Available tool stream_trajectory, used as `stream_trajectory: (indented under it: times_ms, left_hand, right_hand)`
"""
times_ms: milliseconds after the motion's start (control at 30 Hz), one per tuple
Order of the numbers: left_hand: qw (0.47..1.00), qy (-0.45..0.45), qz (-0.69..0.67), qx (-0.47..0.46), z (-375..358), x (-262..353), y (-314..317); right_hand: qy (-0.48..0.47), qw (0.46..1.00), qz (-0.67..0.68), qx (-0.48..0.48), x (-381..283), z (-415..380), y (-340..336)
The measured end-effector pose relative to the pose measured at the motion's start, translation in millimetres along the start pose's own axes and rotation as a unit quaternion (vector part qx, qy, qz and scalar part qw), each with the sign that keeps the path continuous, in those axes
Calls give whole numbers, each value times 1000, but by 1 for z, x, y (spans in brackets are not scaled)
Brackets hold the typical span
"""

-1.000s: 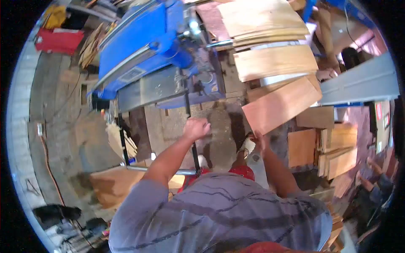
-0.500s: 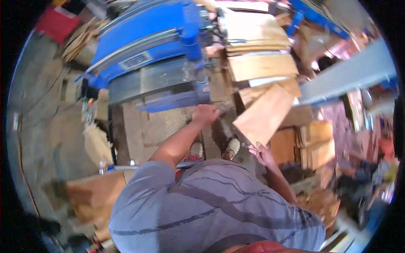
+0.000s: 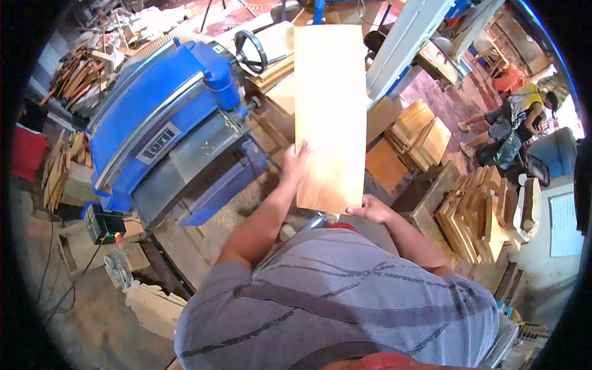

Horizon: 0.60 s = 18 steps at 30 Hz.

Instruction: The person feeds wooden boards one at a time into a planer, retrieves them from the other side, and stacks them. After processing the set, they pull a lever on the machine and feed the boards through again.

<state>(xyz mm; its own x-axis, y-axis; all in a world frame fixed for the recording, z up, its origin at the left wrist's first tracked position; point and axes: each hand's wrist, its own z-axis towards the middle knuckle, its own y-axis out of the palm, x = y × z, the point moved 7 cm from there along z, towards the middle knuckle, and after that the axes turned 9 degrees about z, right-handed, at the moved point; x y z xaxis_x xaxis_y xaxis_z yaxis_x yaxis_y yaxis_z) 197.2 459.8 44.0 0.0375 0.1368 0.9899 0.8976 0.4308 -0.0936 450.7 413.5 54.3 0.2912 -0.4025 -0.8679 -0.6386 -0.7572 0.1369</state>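
Note:
A long, pale wooden board (image 3: 330,117) is held up in front of my body, its length pointing away from me. My left hand (image 3: 296,165) grips its left edge, with the thumb on the face. At the near right corner, my right hand (image 3: 372,209) is closed on the board, thumb on top. The fingers beneath the board are hidden. To the left of the board stands a blue planer machine (image 3: 163,117) with a dark metal bed (image 3: 191,163) and a black handwheel (image 3: 251,52).
Stacked wood pieces (image 3: 472,216) stand at the right, with more boards (image 3: 419,135) beyond them. A grey beam (image 3: 407,49) slants behind the board. Another person (image 3: 524,114) sits at the far right. Scrap wood (image 3: 80,74) is piled at the far left.
My left hand has left the machine's side and now grips the board. The board has swung from my right to in front of me. The view has turned to the right.

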Motion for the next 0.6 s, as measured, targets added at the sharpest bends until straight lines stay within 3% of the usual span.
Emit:
stream_trajectory:
  times_ms: [133, 300, 367, 433, 500, 533, 567, 600]
  left_hand:
    - [997, 66, 30, 37, -11, 36, -33]
    - [983, 126, -43, 125, -35, 63, -68]
    - [981, 118, -34, 153, -32, 43, -83]
    - [975, 108, -28, 190, -26, 24, -100]
    - [963, 76, -90, 241, -18, 12, -119]
    - [946, 113, -98, 287, -28, 31, -131]
    - [923, 113, -202, 307, -13, 14, -135]
    - [916, 90, -280, 274, -15, 24, -139]
  right_hand:
    - [-12, 1000, -23, 4, -3, 13, 15]
    - [-49, 997, -58, -12, -14, 23, 32]
    - [-48, 996, -69, -25, -30, 19, 58]
    - [-95, 987, -125, 46, -53, 11, 78]
    - [-122, 978, -163, 38, -70, 10, 101]
    - [-184, 963, -195, 36, -83, 9, 112]
    - [-247, 943, -221, 34, -97, 7, 123]
    - [-247, 944, -219, 9, -105, 10, 132]
